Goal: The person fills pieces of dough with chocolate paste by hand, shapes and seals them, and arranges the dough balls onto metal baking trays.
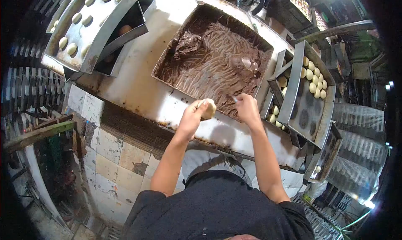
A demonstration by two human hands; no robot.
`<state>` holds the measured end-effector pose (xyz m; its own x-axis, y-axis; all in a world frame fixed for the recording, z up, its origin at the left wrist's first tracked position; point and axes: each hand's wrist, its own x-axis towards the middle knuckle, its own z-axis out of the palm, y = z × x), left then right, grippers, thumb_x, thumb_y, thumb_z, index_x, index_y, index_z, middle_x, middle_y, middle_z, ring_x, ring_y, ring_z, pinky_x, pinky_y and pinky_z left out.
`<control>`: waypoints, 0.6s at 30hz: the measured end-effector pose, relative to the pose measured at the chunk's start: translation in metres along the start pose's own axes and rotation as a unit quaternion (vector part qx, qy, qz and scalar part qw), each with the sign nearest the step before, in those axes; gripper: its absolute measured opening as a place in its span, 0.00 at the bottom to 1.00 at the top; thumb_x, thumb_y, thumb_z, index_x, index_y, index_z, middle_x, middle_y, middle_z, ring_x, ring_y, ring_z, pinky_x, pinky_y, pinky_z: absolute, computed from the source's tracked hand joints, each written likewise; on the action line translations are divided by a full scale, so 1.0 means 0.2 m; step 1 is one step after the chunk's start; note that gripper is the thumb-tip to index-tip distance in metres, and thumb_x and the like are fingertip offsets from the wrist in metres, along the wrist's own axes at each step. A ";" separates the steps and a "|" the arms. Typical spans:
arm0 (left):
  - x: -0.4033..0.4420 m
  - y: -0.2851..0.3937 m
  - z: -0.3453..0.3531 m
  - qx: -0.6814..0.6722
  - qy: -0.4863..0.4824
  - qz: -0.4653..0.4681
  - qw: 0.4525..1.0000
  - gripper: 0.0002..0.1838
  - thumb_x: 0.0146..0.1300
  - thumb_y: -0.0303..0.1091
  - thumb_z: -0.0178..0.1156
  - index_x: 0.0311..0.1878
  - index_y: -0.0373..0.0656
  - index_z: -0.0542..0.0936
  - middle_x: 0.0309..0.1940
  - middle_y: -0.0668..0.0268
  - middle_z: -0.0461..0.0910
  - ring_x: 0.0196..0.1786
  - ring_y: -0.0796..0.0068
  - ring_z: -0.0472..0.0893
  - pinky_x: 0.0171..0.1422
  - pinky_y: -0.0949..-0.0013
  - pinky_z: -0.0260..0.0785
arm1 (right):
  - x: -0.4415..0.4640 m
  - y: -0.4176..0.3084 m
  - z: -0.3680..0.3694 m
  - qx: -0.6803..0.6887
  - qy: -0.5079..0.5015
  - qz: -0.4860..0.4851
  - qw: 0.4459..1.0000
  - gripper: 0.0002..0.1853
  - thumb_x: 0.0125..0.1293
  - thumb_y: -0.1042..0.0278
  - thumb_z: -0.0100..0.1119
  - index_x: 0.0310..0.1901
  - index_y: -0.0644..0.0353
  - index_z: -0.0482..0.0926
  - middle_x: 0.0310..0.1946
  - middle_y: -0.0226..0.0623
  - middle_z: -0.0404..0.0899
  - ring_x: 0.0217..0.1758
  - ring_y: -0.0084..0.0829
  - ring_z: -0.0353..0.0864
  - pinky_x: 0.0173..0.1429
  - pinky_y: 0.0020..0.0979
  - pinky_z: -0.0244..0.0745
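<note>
Left hand: The left hand [190, 120] has its thumb and fingers bent around a round, flat, pale dough piece [209, 109]. The grip is closed on it.
Dough piece: It is in the left hand, just off the near side of the big tray, above the table.
Right hand: The right hand [248, 109] is over the near right part of the big tray. Its fingers are curled shut on a small light thing [235, 99] that pokes out to the left. It is too small to tell what it is.
Big tray: A big, four-sided tray with a dark, dirty rim [169, 86] sits on the long white table [132, 83].
Brown paste: Thick, sticky brown paste [213, 68] is spread in the big tray, with wavy streaks all over. A rough heap is at the far left, and a smooth, shiny lump is at the right.
Left side: A grey metal tray [91, 29] holds pale, round dough balls [76, 18], set apart from each other. Dark trays are under it.
Right side: Another metal tray [305, 114] has pale dough balls [315, 83] bunched at its far end. More trays are under and beside it, some with balls too.
Person: They wear a black short-sleeved shirt [217, 204].
Floor: Worn, pale square tiles [109, 168] show at the near left.
</note>
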<state>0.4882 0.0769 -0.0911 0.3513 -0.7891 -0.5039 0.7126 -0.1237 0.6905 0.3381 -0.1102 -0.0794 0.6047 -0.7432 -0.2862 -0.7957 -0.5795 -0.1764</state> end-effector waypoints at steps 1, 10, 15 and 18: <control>-0.02 0.00 0.03 -0.002 0.002 -0.035 0.999 0.19 0.82 0.41 0.56 0.60 0.33 0.81 0.48 0.62 0.88 0.47 0.77 0.86 0.56 0.70 0.80 | -0.05 -0.06 -0.12 0.278 -0.096 0.074 0.953 0.09 0.71 0.82 0.55 0.51 0.70 0.73 0.42 0.52 0.85 0.35 0.38 0.87 0.36 0.39 0.83; 0.09 0.03 0.34 -0.217 -0.046 -0.054 0.974 0.23 0.85 0.46 0.48 0.61 0.33 0.78 0.54 0.55 0.86 0.54 0.59 0.87 0.61 0.54 0.80 | -0.38 -0.09 -0.12 0.563 0.129 -0.022 0.816 0.03 0.73 0.81 0.62 0.45 0.67 0.79 0.38 0.34 0.83 0.39 0.20 0.78 0.45 0.25 0.75; 0.03 0.01 0.37 -0.242 0.051 0.066 0.967 0.24 0.86 0.45 0.45 0.67 0.31 0.73 0.59 0.49 0.83 0.60 0.55 0.85 0.70 0.52 0.79 | -0.47 0.26 0.13 0.471 0.181 0.015 0.863 0.03 0.70 0.79 0.66 0.41 0.67 0.81 0.39 0.33 0.85 0.43 0.22 0.80 0.52 0.26 0.75; -0.11 -0.10 0.42 -0.187 -0.017 0.070 0.980 0.23 0.84 0.43 0.49 0.68 0.33 0.72 0.60 0.50 0.82 0.61 0.56 0.84 0.69 0.53 0.80 | -0.50 0.47 0.23 0.411 0.181 0.051 0.892 0.06 0.70 0.75 0.66 0.45 0.66 0.85 0.44 0.38 0.89 0.45 0.25 0.84 0.56 0.29 0.77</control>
<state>0.4155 0.0471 -0.0497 0.4463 -0.8025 -0.3959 0.8334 0.2115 0.5106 0.2015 -0.0747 -0.1103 0.3804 -0.9237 -0.0443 -0.5146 -0.1717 -0.8401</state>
